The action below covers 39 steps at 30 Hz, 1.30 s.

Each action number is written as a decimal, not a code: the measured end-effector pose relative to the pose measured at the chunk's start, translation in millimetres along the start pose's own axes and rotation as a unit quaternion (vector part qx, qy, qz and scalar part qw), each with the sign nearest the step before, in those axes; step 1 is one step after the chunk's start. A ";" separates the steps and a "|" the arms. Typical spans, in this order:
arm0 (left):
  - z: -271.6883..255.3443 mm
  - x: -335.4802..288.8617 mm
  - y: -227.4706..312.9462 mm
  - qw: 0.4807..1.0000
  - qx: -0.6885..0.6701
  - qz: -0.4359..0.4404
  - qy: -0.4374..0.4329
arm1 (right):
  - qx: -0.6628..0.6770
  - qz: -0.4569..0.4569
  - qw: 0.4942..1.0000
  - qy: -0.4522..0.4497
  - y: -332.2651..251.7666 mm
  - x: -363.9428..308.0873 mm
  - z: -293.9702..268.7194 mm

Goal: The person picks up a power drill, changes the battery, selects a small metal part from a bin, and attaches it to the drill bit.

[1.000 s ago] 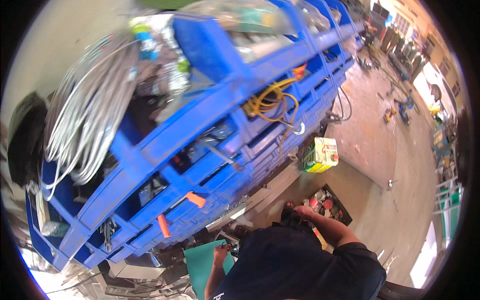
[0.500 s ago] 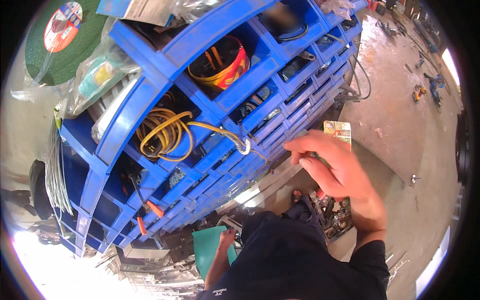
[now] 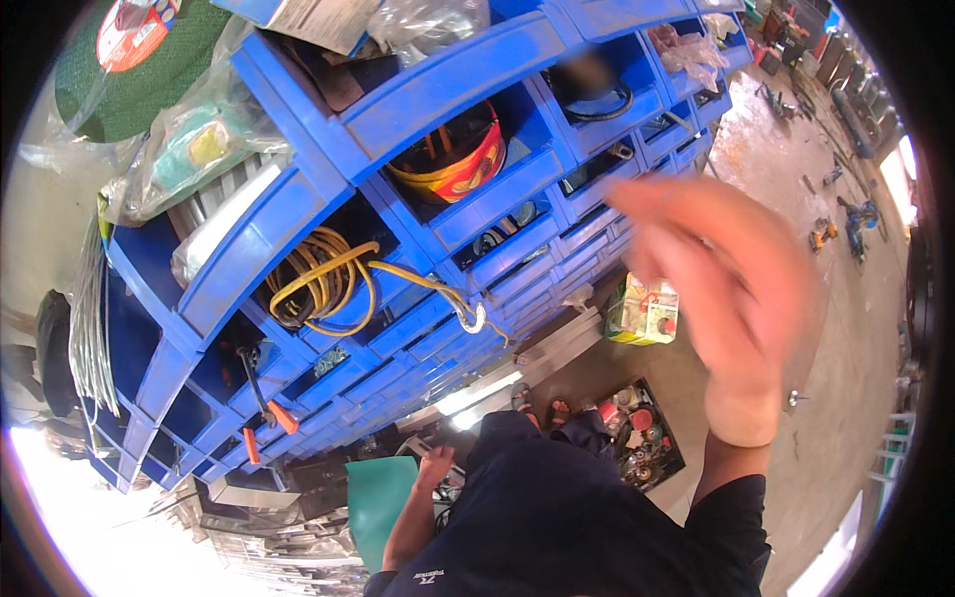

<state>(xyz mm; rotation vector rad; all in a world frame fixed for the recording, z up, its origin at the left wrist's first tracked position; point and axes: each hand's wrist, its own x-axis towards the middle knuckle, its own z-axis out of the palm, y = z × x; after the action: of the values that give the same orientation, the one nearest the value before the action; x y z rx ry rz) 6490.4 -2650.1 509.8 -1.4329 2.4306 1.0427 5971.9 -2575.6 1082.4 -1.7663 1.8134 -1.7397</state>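
Note:
My right hand (image 3: 716, 264) is raised before the right part of a blue bin rack (image 3: 448, 85). It is blurred, but its fingers stretch out apart from the thumb and I see nothing between them. My left hand (image 3: 435, 466) hangs low beside a green sheet (image 3: 378, 502); it is small and its fingers are unclear. One bin holds a coiled yellow cable (image 3: 323, 279), whose end hangs out with a metal hook (image 3: 471, 317). A red and yellow tub (image 3: 463, 169) sits in a higher bin. Orange-handled pliers or cutters (image 3: 269, 413) stick out lower left.
A tray (image 3: 681, 463) of mixed metal parts lies on the floor near my feet. Beyond my right hand stands a yellow-green carton (image 3: 642, 313). Power tools (image 3: 854, 227) lie at far right. Plastic bags (image 3: 204, 149) and a green roll (image 3: 149, 80) top the rack.
My right hand has risen and moved right, growing larger and more blurred, with its fingers less curled. My left hand has shifted slightly left. The view has tilted, so the floor tray shows more.

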 end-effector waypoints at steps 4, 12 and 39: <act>-2.9 -5.0 -19.5 0.969 -0.041 -0.210 -0.122 | -0.215 -0.072 0.974 -0.030 105.6 51.6 56.6; -29.5 31.8 -20.5 0.971 -0.077 -0.209 -0.085 | -0.384 -0.083 0.918 -0.053 155.9 86.2 89.7; -270.9 43.8 430.1 0.713 -0.616 0.335 -0.004 | -0.091 -0.015 0.996 0.009 67.7 -83.7 64.4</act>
<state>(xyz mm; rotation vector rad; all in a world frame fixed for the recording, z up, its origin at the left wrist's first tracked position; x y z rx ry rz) 6177.2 -2717.0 906.9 -0.4496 2.1612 3.1835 6001.4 -2576.4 960.5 -1.8576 2.0210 -1.6523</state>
